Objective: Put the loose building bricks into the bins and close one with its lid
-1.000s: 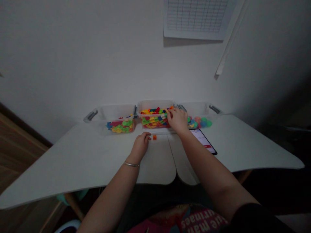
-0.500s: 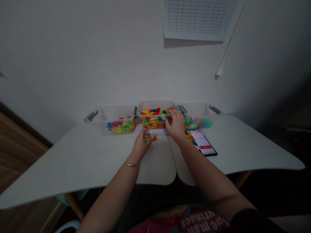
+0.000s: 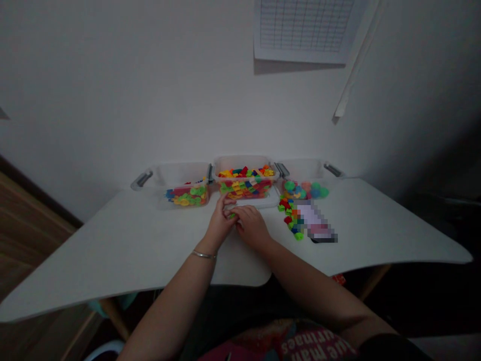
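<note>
Over the table, just in front of the middle bin, my two hands meet. My left hand (image 3: 220, 223) is closed around a small green toy building block (image 3: 232, 215), of which only a bit shows between the fingers. My right hand (image 3: 253, 226) presses its bent fingers against the same spot from the right. What its fingertips hold is hidden. The middle clear plastic bin (image 3: 246, 159) behind my hands is filled with bright interlocking blocks (image 3: 244, 188). To the right of my right hand lies a row of loose colored blocks (image 3: 288, 219).
A clear bin (image 3: 180, 173) with green, yellow and blue pieces stands at left. Another bin (image 3: 306, 168) with round colored pieces stands at right. A phone (image 3: 317, 223), its screen blurred, lies beside the loose blocks. A pale lid (image 3: 259, 202) sits before the middle bin. The wall is behind.
My right hand has come down from the middle bin to my left hand. The orange block that showed at my left fingertips is now covered. The loose blocks are uncovered.
</note>
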`<state>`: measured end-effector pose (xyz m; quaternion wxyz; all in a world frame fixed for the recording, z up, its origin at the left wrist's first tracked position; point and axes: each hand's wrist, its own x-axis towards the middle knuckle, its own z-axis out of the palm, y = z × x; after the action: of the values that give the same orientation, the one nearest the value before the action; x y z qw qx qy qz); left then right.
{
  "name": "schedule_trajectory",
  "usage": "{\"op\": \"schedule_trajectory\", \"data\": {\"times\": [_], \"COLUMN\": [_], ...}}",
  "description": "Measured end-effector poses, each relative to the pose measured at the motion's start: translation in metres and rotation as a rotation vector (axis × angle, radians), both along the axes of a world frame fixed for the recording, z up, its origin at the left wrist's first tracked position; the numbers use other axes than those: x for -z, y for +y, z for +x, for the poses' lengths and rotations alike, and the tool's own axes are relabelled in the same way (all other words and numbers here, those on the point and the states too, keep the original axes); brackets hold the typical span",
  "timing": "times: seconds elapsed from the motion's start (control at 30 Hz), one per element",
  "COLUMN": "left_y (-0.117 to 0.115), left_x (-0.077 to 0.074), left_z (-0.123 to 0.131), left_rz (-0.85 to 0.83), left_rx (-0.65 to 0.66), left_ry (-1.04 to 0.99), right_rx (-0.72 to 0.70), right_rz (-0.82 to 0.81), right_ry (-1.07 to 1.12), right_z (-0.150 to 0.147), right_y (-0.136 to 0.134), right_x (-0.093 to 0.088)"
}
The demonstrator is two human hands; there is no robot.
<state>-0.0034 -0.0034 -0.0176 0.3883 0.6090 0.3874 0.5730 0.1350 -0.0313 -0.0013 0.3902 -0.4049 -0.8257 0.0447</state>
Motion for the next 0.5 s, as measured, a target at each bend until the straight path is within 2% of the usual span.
{"op": "schedule_trajectory", "data": {"times": [0.17, 0.33, 0.4, 0.5], "left_y": [0.003, 0.0, -0.001, 0.0], "left_x": [0.007, 0.003, 0.001, 0.001], "left_z": [0.0, -0.002, -0.003, -0.006], "left_rz": [-0.055, -0.011, 0.025, 0.086], "left_rx": [0.078, 0.086, 0.065, -0.036], "left_ry": [0.004, 0.066, 0.111, 0.273], "right_rx": [0.03, 0.128, 0.181, 0.223], "right_rz": [-0.027, -0.054, -0.093, -0.148], "right_ry": [-0.04, 0.01, 0.054, 0.165], "right_z": [0.003, 0.01, 0.013, 0.017], "right_y": [0.002, 0.009, 0.013, 0.021], "right_x": [0.001, 0.008, 0.013, 0.022]}}
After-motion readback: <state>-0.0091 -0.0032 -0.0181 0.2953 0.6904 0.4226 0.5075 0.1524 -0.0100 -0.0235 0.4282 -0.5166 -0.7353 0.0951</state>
